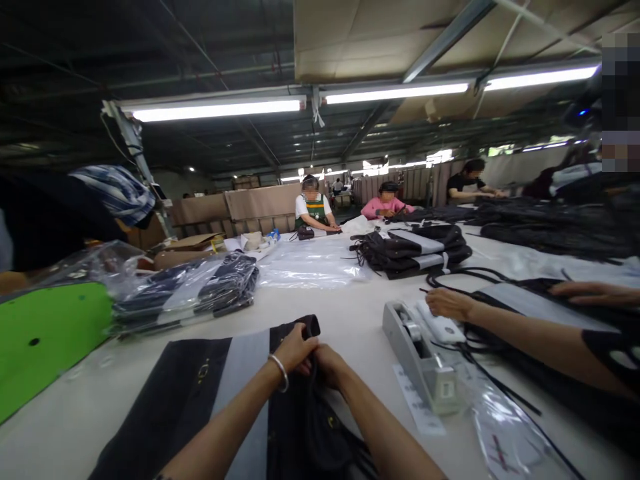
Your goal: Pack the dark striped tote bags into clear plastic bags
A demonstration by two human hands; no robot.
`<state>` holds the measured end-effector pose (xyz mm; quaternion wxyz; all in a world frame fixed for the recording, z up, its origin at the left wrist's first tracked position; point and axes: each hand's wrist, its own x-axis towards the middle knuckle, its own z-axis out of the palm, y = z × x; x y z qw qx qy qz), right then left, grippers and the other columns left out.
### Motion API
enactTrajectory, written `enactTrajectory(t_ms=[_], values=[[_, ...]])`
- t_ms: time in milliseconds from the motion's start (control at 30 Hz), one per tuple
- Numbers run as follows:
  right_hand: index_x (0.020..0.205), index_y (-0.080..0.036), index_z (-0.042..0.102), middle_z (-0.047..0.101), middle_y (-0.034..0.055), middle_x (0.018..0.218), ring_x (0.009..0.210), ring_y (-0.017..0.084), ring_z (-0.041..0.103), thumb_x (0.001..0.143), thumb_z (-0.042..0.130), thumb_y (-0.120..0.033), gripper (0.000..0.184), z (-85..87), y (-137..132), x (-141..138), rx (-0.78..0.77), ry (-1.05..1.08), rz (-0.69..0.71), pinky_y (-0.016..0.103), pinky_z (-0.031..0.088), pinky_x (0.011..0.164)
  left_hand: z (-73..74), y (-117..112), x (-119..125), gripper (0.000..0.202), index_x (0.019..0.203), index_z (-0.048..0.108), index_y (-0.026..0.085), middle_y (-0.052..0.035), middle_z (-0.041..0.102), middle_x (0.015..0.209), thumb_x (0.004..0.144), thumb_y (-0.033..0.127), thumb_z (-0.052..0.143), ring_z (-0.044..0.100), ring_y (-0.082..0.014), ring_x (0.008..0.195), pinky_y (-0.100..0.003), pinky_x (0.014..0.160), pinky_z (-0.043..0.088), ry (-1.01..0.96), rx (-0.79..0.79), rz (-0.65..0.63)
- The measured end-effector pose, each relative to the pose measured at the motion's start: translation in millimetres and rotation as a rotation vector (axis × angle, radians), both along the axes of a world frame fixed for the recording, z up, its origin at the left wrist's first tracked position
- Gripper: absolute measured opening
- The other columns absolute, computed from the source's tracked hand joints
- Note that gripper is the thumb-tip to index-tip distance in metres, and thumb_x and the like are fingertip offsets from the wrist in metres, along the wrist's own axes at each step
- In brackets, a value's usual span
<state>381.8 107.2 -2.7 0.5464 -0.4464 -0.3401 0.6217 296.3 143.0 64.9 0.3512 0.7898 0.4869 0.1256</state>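
A black folded cloth item [190, 393] with a wide grey band and a small gold mark lies on the table in front of me. My left hand [295, 347], with a bangle at the wrist, is closed on its black top edge. Close beside it, my right hand [329, 364] also grips the cloth, its fingertips partly hidden behind the fabric. The far corner of the cloth stands up in a curl above my hands. Dark folds and cords hang down between my forearms.
A grey tape dispenser [425, 363] stands to my right, beside a co-worker's hand [447, 305]. Bagged dark cloth items [190, 290] and a green board [55, 340] are at left. Further back lie clear plastic bags [315, 263] and a dark stack [415, 250]. Several people work beyond.
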Motion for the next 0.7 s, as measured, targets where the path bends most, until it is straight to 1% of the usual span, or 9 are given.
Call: enactTrajectory(t_ms=[100, 167, 200, 267, 333, 400, 467, 567, 700], values=[[0.075, -0.018, 0.061, 0.055, -0.0033, 0.049, 0.044, 0.013, 0.053, 0.069, 0.064, -0.018, 0.007, -8.6, -4, 5, -0.079, -0.073, -0.073, 0.024, 0.039, 0.046, -1.6, 3, -11, 0.04, 0.131, 0.044, 0.014, -0.0034, 0.068, 0.07, 0.095, 0.027, 0.033, 0.068, -0.0182, 0.057, -0.031, 0.059, 0.055, -0.019, 0.035, -0.04], [0.078, -0.019, 0.06, 0.055, -0.0041, 0.05, 0.044, 0.014, 0.053, 0.067, 0.064, -0.015, 0.012, -11.7, -3, 13, -0.128, -0.131, -0.137, 0.025, 0.039, 0.047, 5.1, 12, -15, 0.038, 0.127, 0.049, 0.017, -0.0075, 0.07, 0.089, 0.093, 0.019, 0.035, 0.07, -0.0198, 0.08, -0.036, 0.079, 0.055, -0.045, 0.151, -0.047], [0.077, -0.019, 0.06, 0.054, -0.0046, 0.049, 0.045, 0.014, 0.053, 0.066, 0.064, -0.013, 0.014, -12.7, -2, 16, -0.148, -0.164, -0.179, 0.025, 0.039, 0.047, 9.2, 17, -15, 0.04, 0.128, 0.049, 0.018, -0.01, 0.068, 0.104, 0.09, 0.014, 0.037, 0.067, -0.0209, 0.097, -0.039, 0.091, 0.051, -0.062, 0.219, -0.05], [0.076, -0.02, 0.059, 0.052, -0.0057, 0.05, 0.047, 0.013, 0.052, 0.065, 0.065, -0.009, 0.017, -13.6, 4, 24, -0.165, -0.232, -0.279, 0.025, 0.038, 0.049, 15.9, 30, -12, 0.055, 0.133, 0.046, 0.02, -0.0113, 0.056, 0.132, 0.082, 0.002, 0.04, 0.05, -0.0212, 0.126, -0.04, 0.11, 0.034, -0.09, 0.322, -0.075], [0.08, -0.02, 0.06, 0.051, -0.0063, 0.054, 0.05, 0.012, 0.051, 0.064, 0.065, -0.006, 0.022, -13.2, 12, 31, -0.154, -0.282, -0.368, 0.024, 0.038, 0.052, 18.7, 43, -6, 0.067, 0.134, 0.048, 0.02, -0.0104, 0.05, 0.14, 0.072, -0.005, 0.043, 0.04, -0.0219, 0.134, -0.039, 0.114, 0.026, -0.09, 0.339, -0.123], [0.091, -0.022, 0.061, 0.053, -0.0066, 0.058, 0.053, 0.012, 0.051, 0.064, 0.066, -0.006, 0.032, -11.0, 21, 36, -0.13, -0.297, -0.406, 0.025, 0.039, 0.053, 18.4, 56, 0, 0.063, 0.122, 0.057, 0.019, -0.0096, 0.06, 0.128, 0.064, -0.005, 0.048, 0.049, -0.0238, 0.125, -0.039, 0.109, 0.033, -0.073, 0.283, -0.181], [0.1, -0.024, 0.061, 0.056, -0.0064, 0.062, 0.054, 0.013, 0.053, 0.064, 0.068, -0.008, 0.039, -7.0, 29, 39, -0.101, -0.273, -0.386, 0.025, 0.041, 0.054, 18.5, 65, 3, 0.045, 0.101, 0.064, 0.018, -0.0062, 0.069, 0.103, 0.061, 0.0, 0.052, 0.06, -0.0235, 0.105, -0.036, 0.098, 0.043, -0.073, 0.212, -0.228], [0.103, -0.025, 0.061, 0.061, -0.0048, 0.069, 0.059, 0.014, 0.057, 0.065, 0.073, -0.018, 0.04, 0.4, 36, 39, -0.053, -0.175, -0.288, 0.026, 0.046, 0.058, 25.3, 76, -3, 0.016, 0.078, 0.06, 0.018, 0.0006, 0.065, 0.075, 0.063, 0.012, 0.055, 0.061, -0.0196, 0.08, -0.031, 0.078, 0.049, -0.144, 0.119, -0.259], [0.102, -0.022, 0.06, 0.065, 0.0003, 0.076, 0.066, 0.015, 0.063, 0.077, 0.067, -0.042, 0.033, 6.0, 36, 36, -0.011, 0.006, -0.108, 0.029, 0.051, 0.065, 43.6, 82, -20, 0.013, 0.075, 0.051, 0.02, 0.0052, 0.055, 0.063, 0.063, 0.023, 0.053, 0.054, -0.0139, 0.061, -0.025, 0.059, 0.044, -0.299, -0.009, -0.243]])
